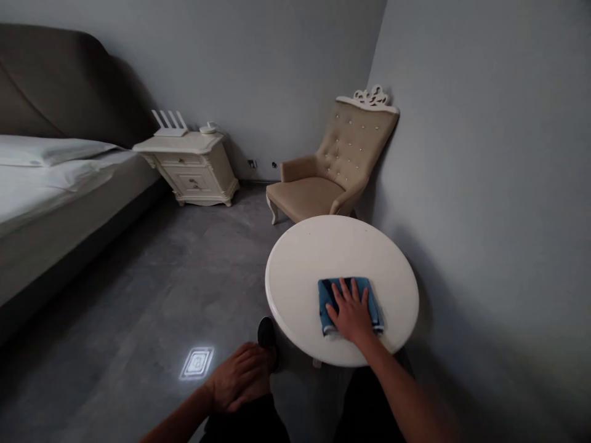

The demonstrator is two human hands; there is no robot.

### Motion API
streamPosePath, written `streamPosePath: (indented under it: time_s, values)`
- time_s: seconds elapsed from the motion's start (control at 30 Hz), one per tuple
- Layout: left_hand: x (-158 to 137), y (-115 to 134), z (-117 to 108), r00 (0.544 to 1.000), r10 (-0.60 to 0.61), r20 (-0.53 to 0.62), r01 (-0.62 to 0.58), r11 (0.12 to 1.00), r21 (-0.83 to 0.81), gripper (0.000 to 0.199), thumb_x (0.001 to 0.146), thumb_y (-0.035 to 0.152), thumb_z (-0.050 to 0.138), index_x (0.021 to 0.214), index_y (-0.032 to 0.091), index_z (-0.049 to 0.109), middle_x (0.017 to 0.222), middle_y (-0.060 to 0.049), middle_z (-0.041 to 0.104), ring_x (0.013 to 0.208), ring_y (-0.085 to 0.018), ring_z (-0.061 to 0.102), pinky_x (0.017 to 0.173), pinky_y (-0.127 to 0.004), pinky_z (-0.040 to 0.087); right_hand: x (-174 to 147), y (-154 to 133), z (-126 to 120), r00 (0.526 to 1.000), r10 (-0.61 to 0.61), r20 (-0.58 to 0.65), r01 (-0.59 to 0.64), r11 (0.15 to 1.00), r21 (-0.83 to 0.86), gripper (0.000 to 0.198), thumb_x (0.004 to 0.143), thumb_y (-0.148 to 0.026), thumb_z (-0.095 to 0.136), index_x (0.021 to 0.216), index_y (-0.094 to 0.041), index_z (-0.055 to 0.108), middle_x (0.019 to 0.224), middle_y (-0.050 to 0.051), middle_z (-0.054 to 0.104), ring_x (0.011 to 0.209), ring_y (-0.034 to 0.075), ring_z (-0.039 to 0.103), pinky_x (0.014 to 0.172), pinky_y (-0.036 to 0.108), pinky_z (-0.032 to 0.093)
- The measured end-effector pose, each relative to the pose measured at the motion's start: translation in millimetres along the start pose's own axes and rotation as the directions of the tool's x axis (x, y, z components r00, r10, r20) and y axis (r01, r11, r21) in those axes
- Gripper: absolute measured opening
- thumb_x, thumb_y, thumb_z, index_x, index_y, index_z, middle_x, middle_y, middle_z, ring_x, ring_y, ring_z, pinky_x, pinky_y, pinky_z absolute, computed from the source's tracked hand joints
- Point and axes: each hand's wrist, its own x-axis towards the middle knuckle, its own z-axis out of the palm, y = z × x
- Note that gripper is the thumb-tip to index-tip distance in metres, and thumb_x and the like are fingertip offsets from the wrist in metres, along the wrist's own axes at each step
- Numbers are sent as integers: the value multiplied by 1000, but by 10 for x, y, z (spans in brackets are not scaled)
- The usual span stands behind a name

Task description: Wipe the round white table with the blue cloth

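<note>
Work looks underway, 1 folded blue cloth point(325, 300) lying on the white bench point(298, 261) under the spread, flat right hand point(353, 312), left hand point(241, 374) draped over the leg point(249, 423) (can't tell if gripping), done-versus-left amount not readable.

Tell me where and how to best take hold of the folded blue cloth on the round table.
I'd pinch the folded blue cloth by its left edge, coming in low from the left. It lies flat on the round table, so an edge should be easier to pinch than the top, and the right hand covers its middle, leaving that edge exposed.
</note>
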Motion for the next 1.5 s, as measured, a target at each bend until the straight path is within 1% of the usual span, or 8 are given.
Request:
streamPosePath:
  time_s: [0.37,0.5,0.6,0.83,1.07,1.27,1.37,1.5]
  values:
    - [-193,-227,68,1000,-1,11,1,999,-45,79,103,53,45,172,13,52,170,-17,61,166,-39,44,145,-60,15,2964,901,-324,965,258,-42,-261,963,-75,85,115,-71,14,183,-23,32,192,13,16,172,51,16,132,86,15]
    - [-259,-266,95,1000,-10,2,10,996,-88,81,102,55,47,173,15,50,168,-18,62,166,-40,45,142,-63,23,3564,1177,-372,952,302,-51,-305,949,-76,89,114,-73,11,185,-22,26,191,15,16,172,52,15,131,87,15]
    - [-299,-262,124,999,-31,-12,30,995,-99,80,102,54,47,172,16,51,169,-18,62,165,-40,46,141,-64,24,3681,1286,-359,950,305,-62,-308,950,-52,88,114,-73,14,184,-22,28,191,14,19,171,51,18,134,85,13]
    - [-191,-250,122,1000,-5,8,6,997,-75,78,100,50,54,171,17,52,166,-18,63,161,-41,49,138,-65,31,2756,1204,-325,962,262,-72,-267,962,-60,83,117,-66,18,182,-17,33,191,14,21,173,49,16,136,83,12]
    - [73,-148,117,999,8,41,-5,997,-72,73,100,47,62,167,20,56,159,-17,69,147,-39,60,133,-61,39,661,861,-292,985,171,-35,-173,980,-95,82,116,-64,25,181,-15,37,190,13,21,175,48,16,139,77,13]
    - [159,-38,134,999,-25,37,28,996,-83,67,102,50,62,164,23,61,154,-15,72,140,-38,63,131,-60,40,-887,547,61,988,155,-19,-156,984,-90,81,108,-81,22,179,-48,39,186,-14,24,179,35,11,146,69,14]
    - [163,-29,113,998,-2,56,5,999,-50,68,102,47,61,165,22,59,155,-15,72,140,-38,64,130,-61,41,-998,535,86,987,162,17,-160,984,-78,81,106,-81,22,179,-51,36,184,-18,26,179,34,6,147,68,12]
    - [143,-44,94,999,-9,36,11,999,-50,70,101,48,62,166,22,58,158,-15,70,145,-38,61,132,-60,40,-448,688,-83,990,138,7,-137,987,-82,81,109,-76,26,182,-43,33,188,-9,22,178,42,10,143,73,11]
